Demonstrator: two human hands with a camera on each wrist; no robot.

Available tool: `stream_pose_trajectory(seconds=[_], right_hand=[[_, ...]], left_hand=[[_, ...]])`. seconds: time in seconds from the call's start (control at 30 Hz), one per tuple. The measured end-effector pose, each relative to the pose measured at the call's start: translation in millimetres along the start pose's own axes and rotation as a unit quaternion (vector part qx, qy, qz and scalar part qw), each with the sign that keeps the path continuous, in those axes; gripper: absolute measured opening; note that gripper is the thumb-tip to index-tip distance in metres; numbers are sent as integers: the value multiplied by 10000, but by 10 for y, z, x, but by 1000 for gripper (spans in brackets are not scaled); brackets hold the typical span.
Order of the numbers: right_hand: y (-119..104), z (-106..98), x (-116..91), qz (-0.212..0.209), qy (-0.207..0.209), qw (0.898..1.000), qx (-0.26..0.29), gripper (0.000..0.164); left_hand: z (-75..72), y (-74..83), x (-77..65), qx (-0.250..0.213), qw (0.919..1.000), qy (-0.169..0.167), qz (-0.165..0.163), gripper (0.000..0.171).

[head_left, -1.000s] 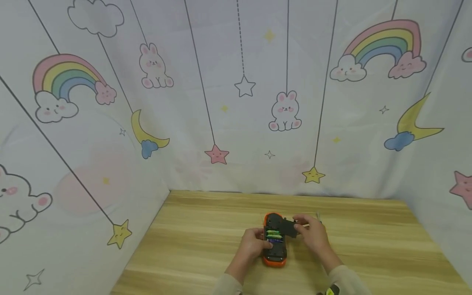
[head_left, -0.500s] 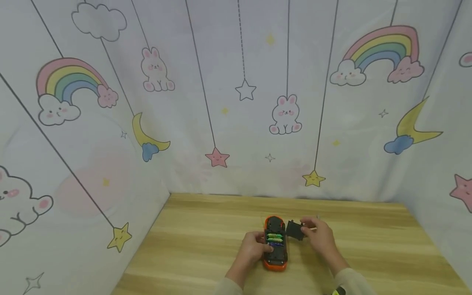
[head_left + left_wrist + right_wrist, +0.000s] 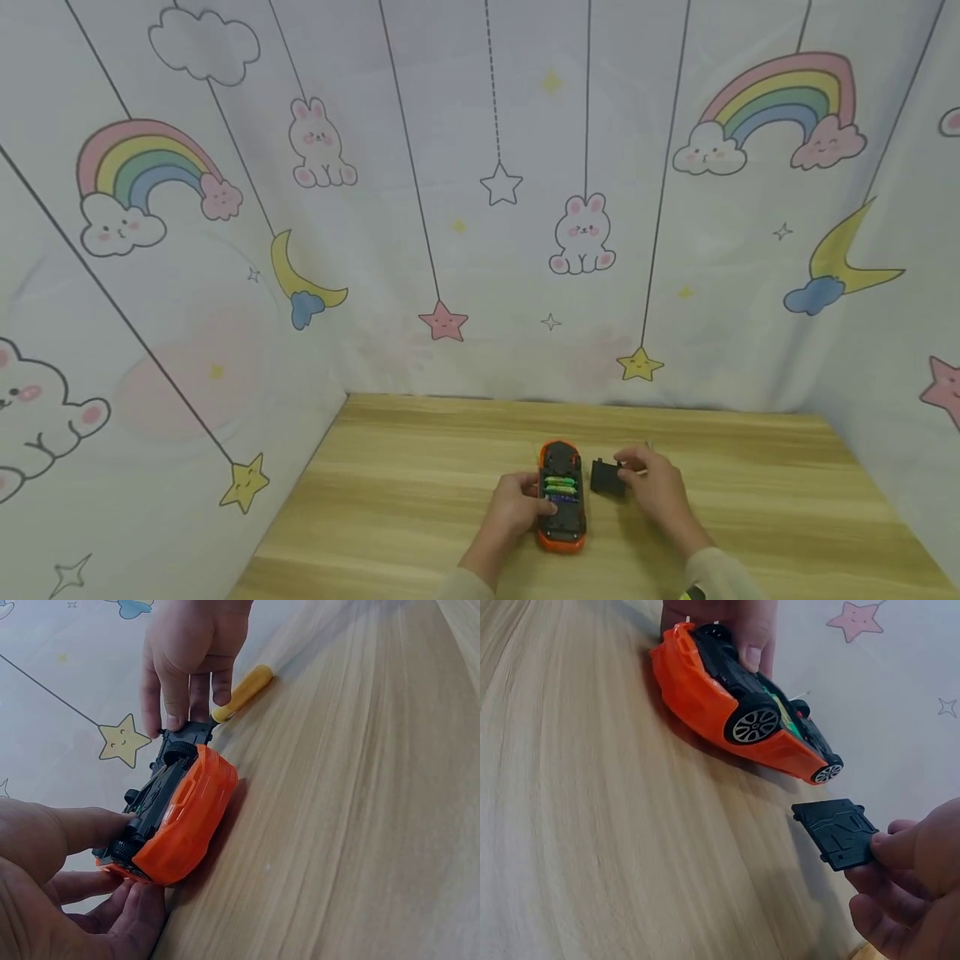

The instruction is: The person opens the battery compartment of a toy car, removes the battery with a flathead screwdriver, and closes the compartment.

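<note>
An orange toy car (image 3: 562, 543) lies upside down on the table, its black underside up. Several green and purple batteries (image 3: 560, 485) show in its uncovered battery compartment. My left hand (image 3: 516, 506) grips the car's left side, thumb pressing on the underside. Just right of the car, my right hand (image 3: 657, 490) pinches a black battery cover (image 3: 836, 834) by one edge between thumb and fingers. The cover is apart from the car, held low over the table with small tabs along its edges.
Near my right hand, a tool with a yellow handle (image 3: 247, 691) lies on the wooden table (image 3: 397, 467). A white cloth wall (image 3: 510, 358) printed with stars, rabbits and rainbows stands along the table's back and sides.
My right hand has moved the battery cover right, from overlapping the car to apart from it, and turned it slightly. The left hand keeps its grip on the car.
</note>
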State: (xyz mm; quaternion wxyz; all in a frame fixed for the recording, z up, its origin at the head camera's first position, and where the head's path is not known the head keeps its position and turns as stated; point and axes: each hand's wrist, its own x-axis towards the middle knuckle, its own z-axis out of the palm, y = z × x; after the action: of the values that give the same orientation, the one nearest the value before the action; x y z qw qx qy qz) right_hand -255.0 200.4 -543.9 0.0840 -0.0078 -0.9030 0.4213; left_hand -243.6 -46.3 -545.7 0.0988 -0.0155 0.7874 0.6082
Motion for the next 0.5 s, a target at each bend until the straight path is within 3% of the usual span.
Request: stream_pose_trajectory(seconds=[0.23,0.5], right_hand=[[58,59,33,-187,-31,9989,-427,21],[106,158,78,-377,57,9911,-1278,22]], left_hand=[[-10,-14,5,25,9999,3,-118,60],[6,-27,39,107,9997,13,-234,60]])
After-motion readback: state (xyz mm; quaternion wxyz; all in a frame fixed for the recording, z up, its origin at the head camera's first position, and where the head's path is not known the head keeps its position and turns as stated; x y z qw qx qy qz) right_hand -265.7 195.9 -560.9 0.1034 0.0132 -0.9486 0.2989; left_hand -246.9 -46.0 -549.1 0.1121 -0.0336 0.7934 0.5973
